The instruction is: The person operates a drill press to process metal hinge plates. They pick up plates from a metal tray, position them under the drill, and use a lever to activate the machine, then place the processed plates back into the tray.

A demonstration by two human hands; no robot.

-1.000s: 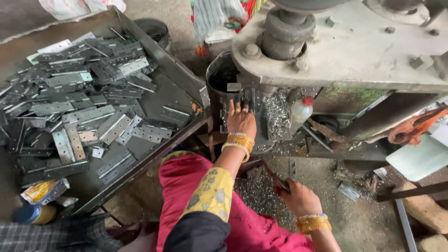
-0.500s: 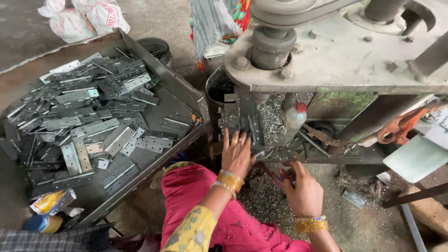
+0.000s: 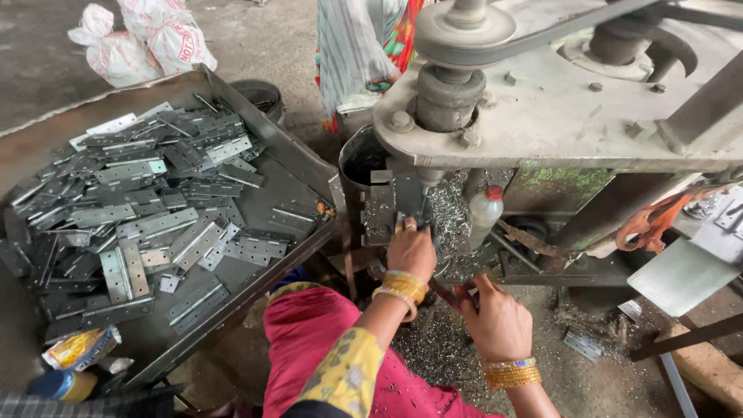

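Note:
My left hand (image 3: 411, 249) reaches under the grey drilling machine (image 3: 557, 116), and its fingertips curl onto a small metal plate (image 3: 382, 214) standing in the fixture below the spindle. My right hand (image 3: 497, 319) is lower and to the right, closed around a dark reddish handle (image 3: 450, 295) that sticks out below the fixture. Both wrists wear gold bangles. Metal shavings (image 3: 447, 210) are heaped around the work spot.
A slanted metal tray (image 3: 298, 174) on the left holds several grey hinge plates (image 3: 155, 193). A plastic bottle with a red cap (image 3: 485, 214) stands by the machine. Also here: a dark round bucket (image 3: 362, 161), white sacks (image 3: 147, 42), another person's striped clothing (image 3: 356, 46), an orange strap (image 3: 658, 220).
My right hand has come up from low beside my knee and closed on the handle. My left hand dipped from the fixture and returned to it. The view has tilted up.

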